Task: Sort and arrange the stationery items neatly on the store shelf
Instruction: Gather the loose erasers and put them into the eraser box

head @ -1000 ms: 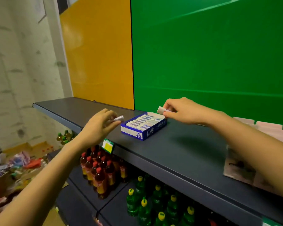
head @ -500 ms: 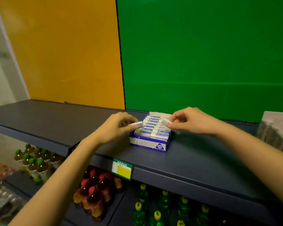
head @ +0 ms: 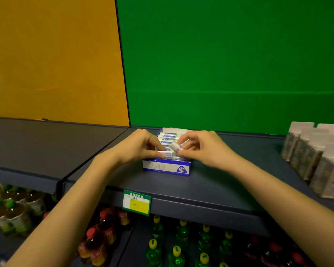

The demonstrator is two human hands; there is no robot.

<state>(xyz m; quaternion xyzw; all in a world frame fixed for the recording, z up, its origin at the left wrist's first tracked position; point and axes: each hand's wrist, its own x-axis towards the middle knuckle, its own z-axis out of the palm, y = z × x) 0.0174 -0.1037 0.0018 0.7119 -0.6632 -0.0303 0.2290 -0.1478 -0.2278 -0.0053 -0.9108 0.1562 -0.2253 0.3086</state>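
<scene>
Bottles with green caps stand on the lower shelf at far left, and red-capped bottles crowd just to their right, under the dark grey top shelf. Behind that shelf an orange panel meets a green panel along a dark seam. A green and yellow price tag hangs on the shelf's front lip, and below it stand green bottles with yellow caps. The left hand reaches in from the lower left, thumb and fingers closed on a small white eraser that lies flat at the front left corner of the blue eraser box. The box sits on the shelf, open-topped, with a "2B" mark on its front face and a row of wrapped erasers packed side by side inside it. The right hand comes from the lower right and pinches a second white eraser between thumb and fingertips; this one is tilted, with a red mark at its lower end, held just above the front of the row. The two hands nearly touch over the box. Well apart at far right, several pale packaged items stand in rows on the same shelf; their print is too blurred to read.
</scene>
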